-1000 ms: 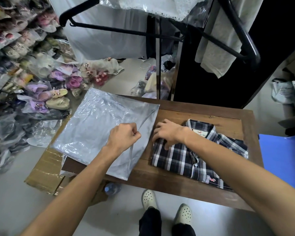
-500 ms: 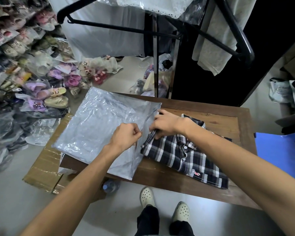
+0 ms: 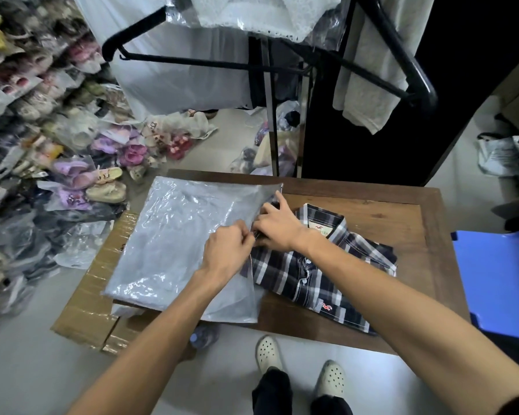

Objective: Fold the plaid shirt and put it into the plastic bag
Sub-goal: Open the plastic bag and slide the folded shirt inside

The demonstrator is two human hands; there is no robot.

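Head cam: left hand (image 3: pixel 228 253) pinches the slippery plastic bag (image 3: pixel 174 244) mouth up; right hand (image 3: pixel 277 227) grips the soft, floppy plaid shirt (image 3: pixel 318 271) edge, feeding it in.

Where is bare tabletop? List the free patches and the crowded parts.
Free: the wooden table beyond the plaid shirt, up to its far and right rims. Crowded: the left half under the plastic bag, and the bag mouth, where both hands meet.

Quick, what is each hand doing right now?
Left hand: closed, pinching the plastic bag edge.
Right hand: gripping the plaid shirt at the bag's opening.
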